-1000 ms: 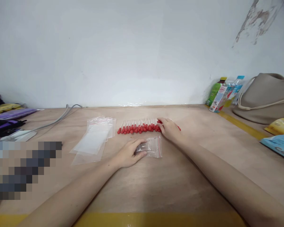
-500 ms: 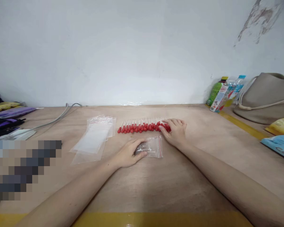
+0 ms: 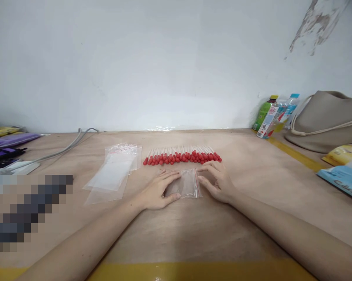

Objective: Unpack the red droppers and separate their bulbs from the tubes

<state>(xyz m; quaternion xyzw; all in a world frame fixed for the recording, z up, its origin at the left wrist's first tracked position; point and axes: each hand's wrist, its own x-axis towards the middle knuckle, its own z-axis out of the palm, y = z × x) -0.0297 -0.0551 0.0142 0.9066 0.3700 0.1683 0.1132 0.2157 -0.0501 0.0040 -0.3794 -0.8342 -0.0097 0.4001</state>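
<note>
A pale wall [image 3: 149,66] fills the upper half of the frame, its paint peeling at the upper right. Below it spreads the brown counter [image 3: 176,230], with yellow tape [image 3: 152,271] along the bottom edge. A taupe drawstring bag [image 3: 325,121] slumps at the right edge. At the lower left, a pixelated patch [image 3: 29,214] hides whatever lies there. Left of centre, loose clear bags [image 3: 114,168] overlap in a fanned pile, near the left hand but apart from it. At middle right, a blue packet [image 3: 344,181] lies below a yellow packet [image 3: 341,155], and a green bottle [image 3: 264,113] leans by the wall. A grey cable [image 3: 64,149] curves across the left.

The left hand [image 3: 160,190] rests at centre, thumb and fingers spread wide over the left end of a small clear zip bag [image 3: 189,183], covering that end. The right hand [image 3: 218,183] is half curled, with a gap between thumb and fingers, at the bag's red-lined edge; whether it touches, I cannot tell. Just above both, red-tipped sticks [image 3: 182,157] lie in a row, tips toward the hands.
</note>
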